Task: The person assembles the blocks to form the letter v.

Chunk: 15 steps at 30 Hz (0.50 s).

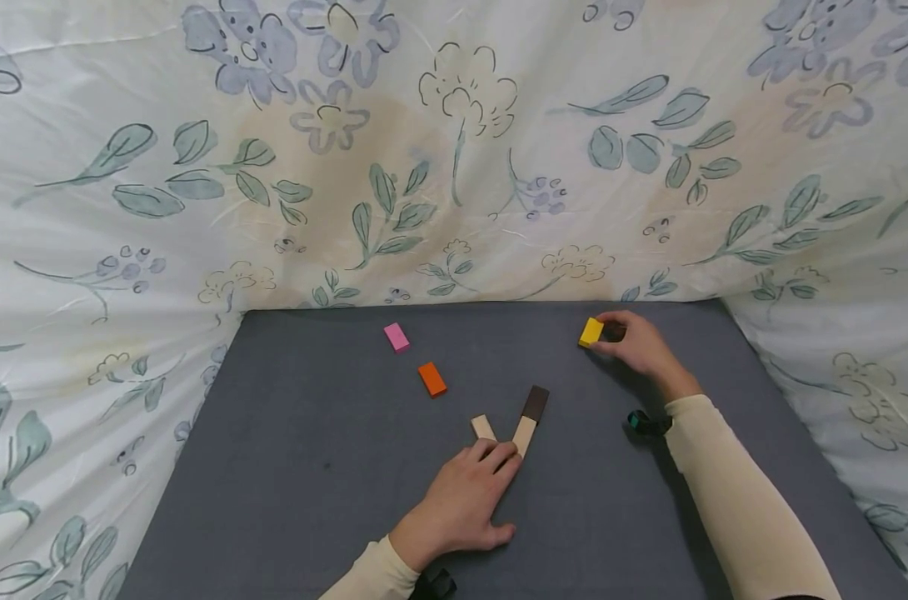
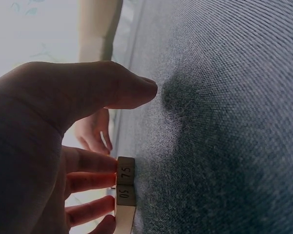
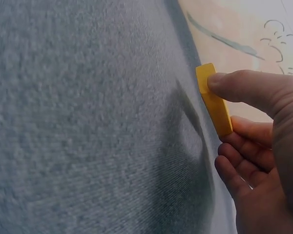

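Note:
Between thumb and fingers, my right hand [image 1: 645, 350] pinches a small yellow block [image 1: 591, 332] at the far right of the grey cloth. The right wrist view shows the yellow block [image 3: 215, 105] held tilted, just off the cloth. My left hand [image 1: 465, 500] lies palm down near the middle, its fingertips on pale wooden blocks. One pale block [image 1: 483, 427] pokes out beyond the fingers; another pale block [image 1: 525, 435] meets a dark brown block [image 1: 535, 403]. In the left wrist view, numbered block ends [image 2: 126, 169] touch the fingertips, and the thumb stands apart. The fingers partly hide these blocks.
An orange block [image 1: 432, 379] and a pink block [image 1: 396, 337] lie apart on the grey cloth [image 1: 289, 467], left of the centre. A floral curtain [image 1: 469, 225] hangs behind the far edge and along both sides.

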{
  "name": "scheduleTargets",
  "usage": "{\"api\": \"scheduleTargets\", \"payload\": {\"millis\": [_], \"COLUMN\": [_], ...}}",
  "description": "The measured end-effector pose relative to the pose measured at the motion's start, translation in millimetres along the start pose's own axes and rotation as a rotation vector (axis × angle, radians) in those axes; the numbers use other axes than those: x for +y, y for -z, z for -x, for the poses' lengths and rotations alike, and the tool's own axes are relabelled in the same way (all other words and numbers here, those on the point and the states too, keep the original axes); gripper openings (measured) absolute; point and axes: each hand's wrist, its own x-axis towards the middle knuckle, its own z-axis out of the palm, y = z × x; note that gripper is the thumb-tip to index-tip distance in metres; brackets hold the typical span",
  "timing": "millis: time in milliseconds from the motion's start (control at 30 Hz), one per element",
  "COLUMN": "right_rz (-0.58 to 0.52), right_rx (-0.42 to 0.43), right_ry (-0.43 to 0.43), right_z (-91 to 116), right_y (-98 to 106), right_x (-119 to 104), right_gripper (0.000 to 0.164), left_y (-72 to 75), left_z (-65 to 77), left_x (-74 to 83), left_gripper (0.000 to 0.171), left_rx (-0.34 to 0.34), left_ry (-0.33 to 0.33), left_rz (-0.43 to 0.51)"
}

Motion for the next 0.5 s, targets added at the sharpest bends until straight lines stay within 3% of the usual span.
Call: {"api": "scheduleTargets", "payload": {"millis": [500], "right_rz": [-0.003], "right_rx": [0.04], "right_ry": [0.058], "right_z": [9], "right_y": [-5], "right_x": [-17], "right_gripper": [0.063], "left_y": [-0.9], "left_z": [0.2], "left_x": [1.6], "left_gripper": [0.085], "left_rx": [-0.009], "left_ry": [0.006], "left_rz": [-0.006]}}
